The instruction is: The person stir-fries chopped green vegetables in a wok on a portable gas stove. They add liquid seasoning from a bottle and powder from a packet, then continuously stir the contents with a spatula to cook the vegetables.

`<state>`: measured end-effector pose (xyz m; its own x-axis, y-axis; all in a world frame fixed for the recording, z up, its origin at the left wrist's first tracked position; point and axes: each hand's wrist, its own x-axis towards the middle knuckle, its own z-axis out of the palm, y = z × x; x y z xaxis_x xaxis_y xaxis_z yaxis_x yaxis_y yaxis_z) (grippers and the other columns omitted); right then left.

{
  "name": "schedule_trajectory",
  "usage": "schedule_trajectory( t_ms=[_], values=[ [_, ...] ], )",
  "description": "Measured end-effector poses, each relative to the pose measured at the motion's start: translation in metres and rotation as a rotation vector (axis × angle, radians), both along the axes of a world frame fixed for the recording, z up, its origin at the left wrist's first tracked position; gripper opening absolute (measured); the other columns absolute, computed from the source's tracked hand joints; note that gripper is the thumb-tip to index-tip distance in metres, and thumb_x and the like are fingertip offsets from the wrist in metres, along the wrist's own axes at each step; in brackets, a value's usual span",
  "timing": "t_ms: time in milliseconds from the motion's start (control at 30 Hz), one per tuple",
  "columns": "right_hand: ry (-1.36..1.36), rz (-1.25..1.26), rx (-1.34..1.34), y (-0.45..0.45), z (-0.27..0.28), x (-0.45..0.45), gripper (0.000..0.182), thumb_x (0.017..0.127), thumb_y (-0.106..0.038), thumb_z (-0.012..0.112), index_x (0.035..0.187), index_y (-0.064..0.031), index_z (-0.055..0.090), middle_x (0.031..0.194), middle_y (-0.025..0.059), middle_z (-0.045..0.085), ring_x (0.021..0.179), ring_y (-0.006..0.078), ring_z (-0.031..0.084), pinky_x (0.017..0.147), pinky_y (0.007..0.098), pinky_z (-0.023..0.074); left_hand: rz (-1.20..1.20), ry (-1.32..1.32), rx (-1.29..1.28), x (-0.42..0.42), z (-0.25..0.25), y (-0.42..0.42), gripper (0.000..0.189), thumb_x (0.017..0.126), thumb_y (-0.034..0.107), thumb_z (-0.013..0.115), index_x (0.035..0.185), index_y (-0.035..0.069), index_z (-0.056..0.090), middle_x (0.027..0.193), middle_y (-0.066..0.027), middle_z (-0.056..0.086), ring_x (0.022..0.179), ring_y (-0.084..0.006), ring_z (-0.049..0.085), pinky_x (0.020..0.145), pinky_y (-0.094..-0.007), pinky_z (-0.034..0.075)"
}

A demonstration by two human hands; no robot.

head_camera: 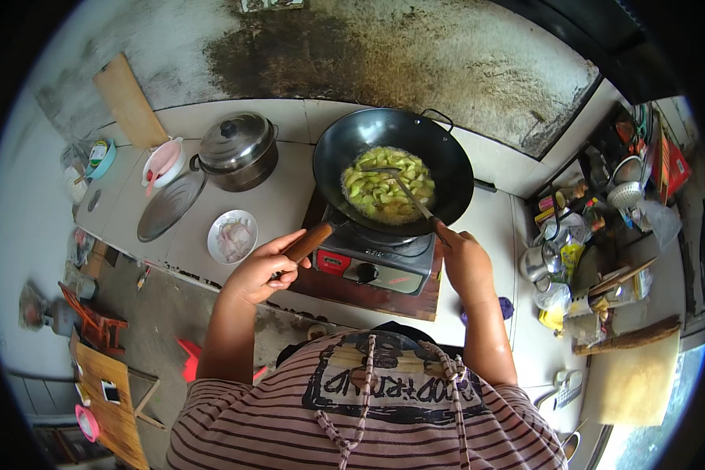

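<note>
My left hand (271,265) grips the wooden handle (312,242) of a large black wok (335,150), which sits on a portable gas stove (376,264). My right hand (467,258) holds a metal spatula (412,197) by its dark handle, its blade among the food. Pale green vegetable pieces (382,161) lie in bubbling liquid at the bottom of the wok. Left of the wok, a white patterned bowl (212,242) holds pale, pinkish pieces that I cannot identify.
A lidded steel pot (241,167), a round metal lid (173,205) and a white basin (175,170) stand left on the tiled counter. A wooden board (130,106) leans on the wall. A crowded rack with a small metal pot (539,261) and a skimmer (625,194) is at right.
</note>
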<state>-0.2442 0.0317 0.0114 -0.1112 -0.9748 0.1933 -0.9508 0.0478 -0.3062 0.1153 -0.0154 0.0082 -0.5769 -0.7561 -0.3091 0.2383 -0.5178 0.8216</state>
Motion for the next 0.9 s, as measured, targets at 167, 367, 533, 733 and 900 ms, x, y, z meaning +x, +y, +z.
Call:
schedule_trajectory(
  t_ms=[167, 367, 533, 733, 900],
  values=[
    [0.000, -0.127, -0.065, 0.020, 0.025, 0.026, 0.037, 0.086, -0.017, 0.063, 0.122, -0.0251, 0.065, 0.084, 0.0098, 0.064, 0.074, 0.0306, 0.064, 0.065, 0.0407, 0.0521, -0.071, -0.005, 0.023, 0.005, -0.002, 0.000, 0.075, 0.083, -0.009, 0.045, 0.153, 0.010, 0.022, 0.108, -0.0161, 0.055, 0.058, -0.0096, 0.044, 0.047, -0.0196, 0.034],
    [0.031, -0.180, -0.099, 0.023, 0.020, 0.080, 0.039, 0.086, -0.011, 0.061, 0.124, -0.0215, 0.063, 0.107, 0.0159, 0.066, 0.079, 0.0319, 0.067, 0.066, 0.0400, 0.0540, -0.189, -0.081, -0.083, 0.009, -0.007, -0.007, 0.071, 0.090, -0.003, 0.046, 0.154, 0.012, 0.019, 0.110, -0.0158, 0.056, 0.063, -0.0109, 0.049, 0.051, -0.0200, 0.037],
    [-0.021, -0.221, -0.017, 0.037, 0.019, 0.091, 0.038, 0.086, -0.011, 0.063, 0.123, -0.0204, 0.065, 0.089, 0.0126, 0.064, 0.073, 0.0355, 0.064, 0.067, 0.0419, 0.0524, -0.228, -0.111, -0.126, 0.010, -0.011, -0.013, 0.072, 0.088, -0.005, 0.047, 0.153, 0.011, 0.022, 0.114, -0.0168, 0.057, 0.068, -0.0127, 0.052, 0.056, -0.0237, 0.042],
    [0.078, -0.198, -0.121, 0.054, 0.029, 0.089, 0.039, 0.083, -0.008, 0.061, 0.119, -0.0192, 0.066, 0.087, 0.0122, 0.064, 0.069, 0.0309, 0.065, 0.062, 0.0402, 0.0534, -0.114, -0.107, -0.004, 0.006, -0.003, -0.005, 0.066, 0.087, -0.003, 0.046, 0.150, 0.011, 0.030, 0.115, -0.0163, 0.059, 0.076, -0.0140, 0.054, 0.063, -0.0248, 0.045],
    [0.142, -0.124, 0.070, 0.046, 0.013, 0.075, 0.054, 0.079, -0.006, 0.061, 0.131, -0.0183, 0.057, 0.096, 0.0133, 0.062, 0.076, 0.0307, 0.066, 0.065, 0.0378, 0.0549, -0.068, -0.133, 0.023, 0.000, 0.003, 0.001, 0.066, 0.087, -0.001, 0.047, 0.150, 0.011, 0.031, 0.115, -0.0161, 0.059, 0.078, -0.0141, 0.053, 0.064, -0.0250, 0.044]
  ],
)
